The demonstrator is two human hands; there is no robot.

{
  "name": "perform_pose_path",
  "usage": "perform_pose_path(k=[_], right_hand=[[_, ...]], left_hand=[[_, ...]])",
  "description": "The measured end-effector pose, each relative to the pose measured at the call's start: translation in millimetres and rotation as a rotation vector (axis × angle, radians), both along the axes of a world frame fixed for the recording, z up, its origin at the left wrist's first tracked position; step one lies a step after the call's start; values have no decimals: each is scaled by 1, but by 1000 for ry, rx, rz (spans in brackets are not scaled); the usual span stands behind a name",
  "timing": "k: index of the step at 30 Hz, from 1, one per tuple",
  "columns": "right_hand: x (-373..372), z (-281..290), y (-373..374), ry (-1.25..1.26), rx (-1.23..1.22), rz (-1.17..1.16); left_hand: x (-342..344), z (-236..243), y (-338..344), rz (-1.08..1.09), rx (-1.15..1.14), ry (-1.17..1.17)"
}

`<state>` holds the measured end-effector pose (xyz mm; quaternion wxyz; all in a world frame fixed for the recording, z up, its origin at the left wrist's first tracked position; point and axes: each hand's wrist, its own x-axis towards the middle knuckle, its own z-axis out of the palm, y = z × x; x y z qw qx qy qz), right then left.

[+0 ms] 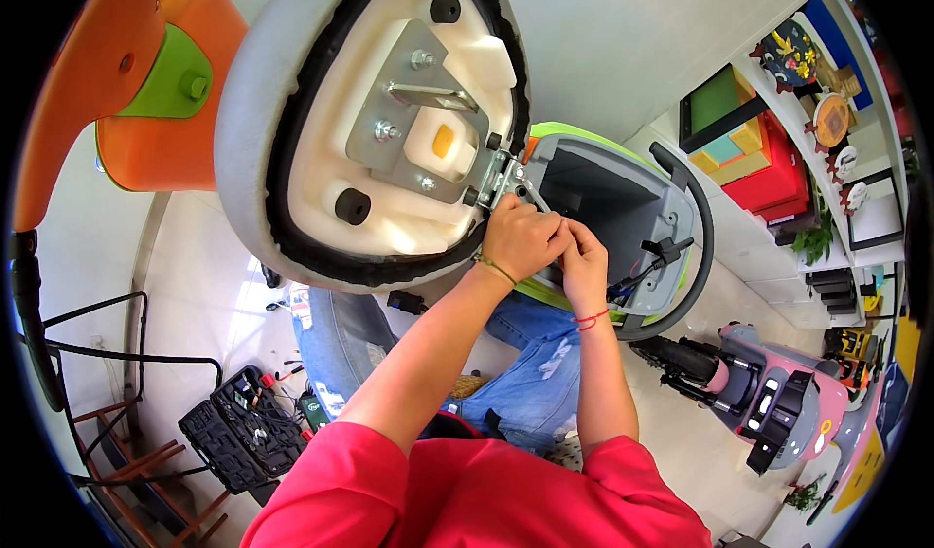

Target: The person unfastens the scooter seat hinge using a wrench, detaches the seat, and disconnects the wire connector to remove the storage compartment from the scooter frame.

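A raised grey seat [258,149] shows its cream underside with a metal plate, black rubber bumpers and a dark rim. A metal hinge bracket [496,178] joins it near the grey storage bucket [666,212] of a lime-green scooter body. My left hand [520,241] is closed just below the hinge, fingers curled at the bucket's near edge. My right hand [584,271] is beside it, thumb and fingers pinched near my left fingertips. What they grip is hidden or too small to name.
An orange scooter body [199,52] stands at left. An open black tool case [224,431] lies on the floor [195,266] by a metal-framed chair [136,358]. A pink scooter [808,407] stands at right below shelves [783,81] with boxes and ornaments.
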<state>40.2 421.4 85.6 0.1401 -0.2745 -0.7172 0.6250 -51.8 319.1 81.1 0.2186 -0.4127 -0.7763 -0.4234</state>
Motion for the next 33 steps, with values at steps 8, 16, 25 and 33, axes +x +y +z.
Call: perform_pose_path(k=[8, 16, 25, 33], right_hand=[[-14, 26, 1, 92, -258, -142], [-62, 53, 47, -58, -258, -212], [-195, 90, 102, -404, 639, 520], [-220, 120, 41, -533, 879, 560]], left_hand=[[-2, 1, -1, -27, 31, -9], [-2, 1, 4, 13, 100, -16], [-1, 3, 3, -44, 70, -57], [1, -2, 0, -30, 59, -9]])
